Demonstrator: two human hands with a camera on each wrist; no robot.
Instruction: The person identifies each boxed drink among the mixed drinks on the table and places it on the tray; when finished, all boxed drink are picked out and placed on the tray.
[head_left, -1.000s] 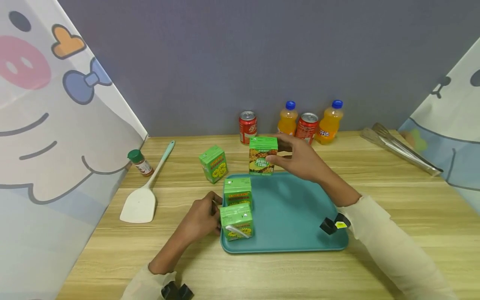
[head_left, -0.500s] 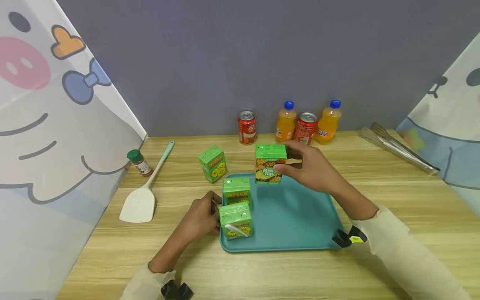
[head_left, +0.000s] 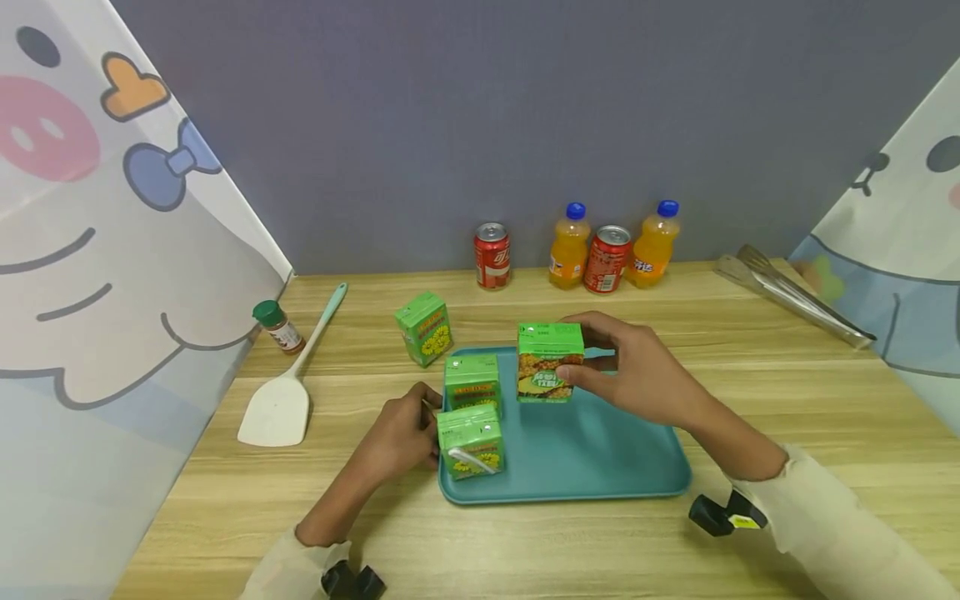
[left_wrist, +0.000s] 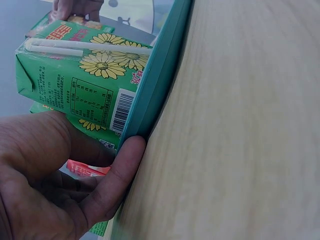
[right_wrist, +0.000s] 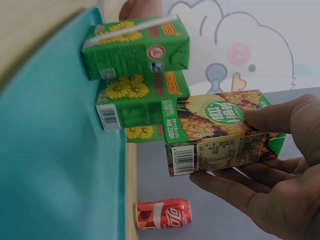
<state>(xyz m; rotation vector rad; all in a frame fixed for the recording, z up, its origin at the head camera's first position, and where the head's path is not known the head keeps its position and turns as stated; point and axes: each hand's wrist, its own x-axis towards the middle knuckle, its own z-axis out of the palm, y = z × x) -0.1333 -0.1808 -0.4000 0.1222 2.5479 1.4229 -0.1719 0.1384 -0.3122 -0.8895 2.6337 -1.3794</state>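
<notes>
In the head view, my right hand (head_left: 637, 375) grips a green juice carton (head_left: 550, 362) with pineapple pictures, thumb on its front. That carton hangs above the teal tray (head_left: 592, 467), apart from it. The right wrist view shows fingers under the same pineapple juice carton (right_wrist: 220, 130). My left hand (head_left: 401, 433) holds the tray's left rim, with thumb and a finger at the rim (left_wrist: 155, 85) in the left wrist view. Two green drink cartons with yellow flowers stand on the tray's left side: a front one (head_left: 471, 442) with a straw, and one behind it (head_left: 472, 383).
Another flower carton (head_left: 424, 329) stands on the table behind the tray. Cola cans (head_left: 492, 257) and orange soda bottles (head_left: 655, 246) line the back wall. A white spatula (head_left: 277, 408) and a green-capped spice jar (head_left: 279, 325) lie left; metal tongs (head_left: 795, 296) lie right.
My right hand has brought the pineapple juice carton toward me and slightly right, from the tray's back edge to over the tray. My left hand stays at the rim.
</notes>
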